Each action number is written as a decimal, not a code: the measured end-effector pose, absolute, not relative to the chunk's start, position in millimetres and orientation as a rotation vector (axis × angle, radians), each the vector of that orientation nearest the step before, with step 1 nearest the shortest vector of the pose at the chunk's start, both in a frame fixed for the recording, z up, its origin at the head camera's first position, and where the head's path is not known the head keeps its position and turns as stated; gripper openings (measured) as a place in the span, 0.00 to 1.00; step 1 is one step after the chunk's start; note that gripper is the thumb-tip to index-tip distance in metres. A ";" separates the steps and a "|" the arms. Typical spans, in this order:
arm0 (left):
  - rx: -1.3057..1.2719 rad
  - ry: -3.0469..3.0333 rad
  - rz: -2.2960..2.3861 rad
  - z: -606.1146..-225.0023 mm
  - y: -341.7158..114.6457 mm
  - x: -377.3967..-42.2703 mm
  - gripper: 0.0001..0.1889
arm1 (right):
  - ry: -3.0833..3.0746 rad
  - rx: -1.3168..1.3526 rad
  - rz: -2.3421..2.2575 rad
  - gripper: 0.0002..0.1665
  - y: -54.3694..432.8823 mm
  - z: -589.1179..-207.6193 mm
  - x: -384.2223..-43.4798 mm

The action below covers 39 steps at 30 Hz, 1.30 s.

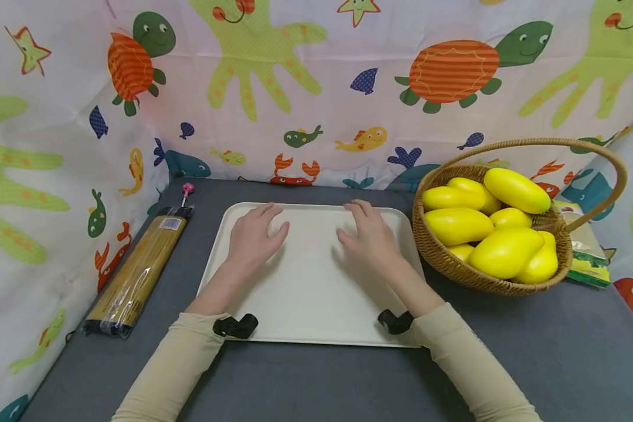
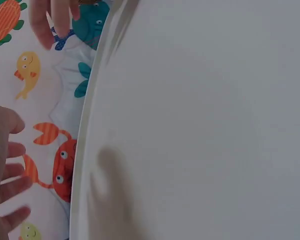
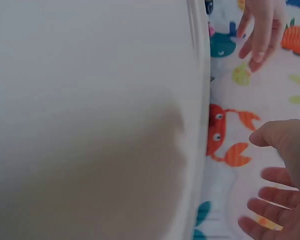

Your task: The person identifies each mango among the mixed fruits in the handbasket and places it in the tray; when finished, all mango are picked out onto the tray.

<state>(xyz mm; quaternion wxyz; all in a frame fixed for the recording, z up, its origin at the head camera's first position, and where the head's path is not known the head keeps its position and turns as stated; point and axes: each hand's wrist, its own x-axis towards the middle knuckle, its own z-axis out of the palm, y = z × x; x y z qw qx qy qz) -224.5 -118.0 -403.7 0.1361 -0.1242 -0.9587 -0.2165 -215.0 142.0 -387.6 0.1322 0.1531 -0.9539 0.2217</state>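
A white rectangular tray (image 1: 311, 281) lies on the grey tabletop, with both hands held above it. Over the tray's left part hovers my left hand (image 1: 255, 233), its fingers relaxed and holding nothing. My right hand (image 1: 368, 234) is above the right part, likewise relaxed and holding nothing. Each wrist view shows its own hand, the left (image 2: 5, 175) and the right (image 3: 285, 185), with fingers apart and shadows cast on the tray. A wicker basket (image 1: 453, 272) stands beside the tray on the right, with several yellow mangoes (image 1: 506, 252) in it.
On the left lies a clear plastic pack of thin brown sticks (image 1: 139, 269), with a pink wrapped lollipop (image 1: 187, 189) at its far end. Behind the basket, partly hidden, is a green and yellow packet (image 1: 585, 258). A curtain printed with sea animals (image 1: 316, 76) hangs behind the table (image 1: 316, 381).
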 end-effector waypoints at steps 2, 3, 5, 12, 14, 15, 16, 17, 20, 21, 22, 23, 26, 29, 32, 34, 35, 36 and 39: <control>-0.393 -2.712 -0.713 -403.0 -127.5 -220.4 0.19 | -2.692 0.562 0.672 0.23 149.8 -372.3 -204.3; -0.406 -2.687 -0.753 -402.9 -132.8 -218.4 0.17 | -2.655 0.612 0.670 0.18 154.5 -364.2 -199.4; -0.409 -2.654 -0.835 -403.6 -144.8 -214.9 0.14 | -2.600 0.695 0.655 0.11 166.0 -346.8 -189.8; -0.444 -2.647 -1.066 -414.8 -187.9 -210.8 0.16 | -2.684 0.681 0.551 0.04 224.1 -289.0 -164.0; -0.451 -2.673 -1.118 -419.2 -197.9 -210.9 0.19 | -2.743 0.612 0.474 0.05 246.3 -276.1 -163.2; -0.449 -2.693 -1.132 -421.6 -202.3 -211.0 0.21 | -2.775 0.569 0.427 0.06 257.9 -270.2 -164.4; -0.444 -2.715 -1.146 -423.9 -206.3 -211.2 0.23 | -2.808 0.526 0.392 0.07 270.0 -265.2 -166.4; -0.436 -2.734 -1.157 -426.3 -210.1 -211.6 0.25 | -2.837 0.484 0.355 0.08 281.8 -260.9 -169.6; -0.403 -2.787 -1.184 -432.3 -219.4 -211.7 0.30 | -2.935 0.337 0.300 0.15 316.4 -252.2 -184.0; -0.391 -2.800 -1.189 -434.5 -222.1 -211.6 0.32 | -2.961 0.294 0.297 0.17 327.0 -250.8 -189.2; -0.376 -2.811 -1.200 -436.6 -224.6 -211.4 0.33 | -2.993 0.254 0.302 0.20 337.0 -249.8 -194.3; -0.363 -2.818 -1.210 -438.9 -226.7 -210.8 0.34 | -3.031 0.210 0.304 0.23 346.3 -248.9 -199.1; -0.322 -2.821 -1.244 -447.1 -230.8 -208.2 0.36 | -3.150 0.103 0.310 0.33 371.1 -247.9 -212.5; -0.284 -2.794 -1.275 -455.3 -231.2 -205.4 0.37 | -3.271 0.067 0.254 0.40 390.7 -249.1 -223.3; -0.228 -2.746 -1.323 -460.5 -228.8 -203.8 0.36 | -3.339 0.078 0.179 0.44 406.4 -252.9 -229.2; -0.188 -2.712 -1.352 -461.8 -226.6 -203.2 0.34 | -3.356 0.084 0.146 0.46 414.6 -256.0 -229.9; -0.171 -2.697 -1.369 -461.9 -225.7 -202.6 0.33 | -3.355 0.086 0.129 0.45 418.1 -257.7 -229.9; -0.160 -2.681 -1.381 -462.0 -224.8 -202.2 0.32 | -3.355 0.091 0.125 0.45 421.3 -259.2 -229.7; -0.159 -2.642 -1.389 -462.3 -224.6 -200.5 0.29 | -3.345 0.112 0.123 0.44 427.1 -263.4 -231.0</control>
